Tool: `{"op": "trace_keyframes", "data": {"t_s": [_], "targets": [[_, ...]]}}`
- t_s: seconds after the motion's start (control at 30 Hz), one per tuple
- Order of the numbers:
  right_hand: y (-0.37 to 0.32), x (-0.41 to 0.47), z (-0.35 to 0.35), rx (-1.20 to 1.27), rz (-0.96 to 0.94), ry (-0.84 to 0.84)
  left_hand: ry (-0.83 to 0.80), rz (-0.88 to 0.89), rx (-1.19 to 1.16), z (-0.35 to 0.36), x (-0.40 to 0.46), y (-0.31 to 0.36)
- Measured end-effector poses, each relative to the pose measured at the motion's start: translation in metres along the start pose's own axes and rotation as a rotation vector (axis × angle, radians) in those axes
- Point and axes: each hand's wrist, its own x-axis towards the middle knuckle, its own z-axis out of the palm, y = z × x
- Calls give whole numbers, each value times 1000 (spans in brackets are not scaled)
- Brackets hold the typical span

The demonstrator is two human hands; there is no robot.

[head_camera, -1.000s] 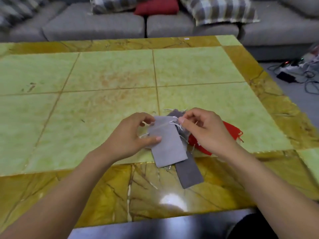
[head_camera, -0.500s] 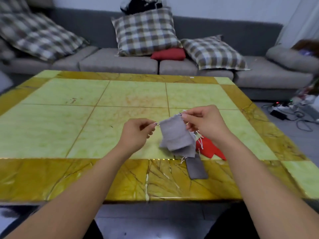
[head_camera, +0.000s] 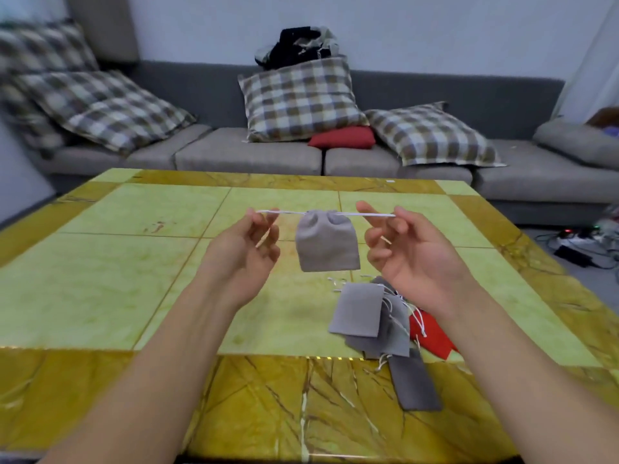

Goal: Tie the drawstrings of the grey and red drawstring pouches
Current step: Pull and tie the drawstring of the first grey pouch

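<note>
A light grey drawstring pouch [head_camera: 326, 244] hangs in the air above the table, its mouth gathered closed. Its white drawstring [head_camera: 365, 214] is stretched level to both sides. My left hand [head_camera: 246, 247] pinches the left end of the string and my right hand [head_camera: 407, 254] pinches the right end, palms turned toward me. Below my right hand lies a pile of flat grey pouches [head_camera: 361, 311] with loose white strings. A red pouch [head_camera: 432, 334] pokes out from under the pile, partly hidden by my right forearm. A darker grey pouch [head_camera: 415, 385] lies nearest me.
The table [head_camera: 134, 262] has a green marble top with a yellow-brown border. Behind it stands a grey sofa [head_camera: 234, 155] with checked cushions and a red cushion [head_camera: 343, 138]. Cables and a power strip [head_camera: 576, 244] lie on the floor at the right.
The pouch has been lifted from the pile and my hands have moved apart, pulling the drawstring taut and gathering the pouch's mouth closed. My view has tilted up toward the sofa.
</note>
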Motion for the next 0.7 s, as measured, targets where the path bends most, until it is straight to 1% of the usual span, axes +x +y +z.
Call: {"op": "trace_keyframes", "data": {"t_s": [0.03,0.07,0.1,0.13,0.2,0.27,0.3,0.4,0.5,0.57,0.63,0.7], "targets": [[6,3,5,99,30,-41,-68,-44,-177,-1,-1,2],[14,4,11,178,48,-69,-134,-63,-290,-2,-4,4],[17,7,15,221,48,-74,-177,-67,-341,0,-4,5],[18,9,18,230,40,-52,-184,-62,-346,2,-6,7],[11,11,19,156,-6,34,-102,-30,-317,8,-7,10],[0,8,16,-2,-74,110,-6,-15,-298,12,-8,9],[-2,7,13,-79,-98,130,16,6,-255,13,-8,6],[0,6,12,-309,-126,181,20,103,-21,15,-5,-5],[6,10,20,-497,-135,164,26,162,176,20,-9,-13],[11,9,26,-524,-131,133,15,183,197,26,-11,-16],[18,6,26,-433,-103,96,-57,182,144,31,-14,-18],[24,2,22,-376,-99,77,-150,195,178,32,-17,-21]]}}
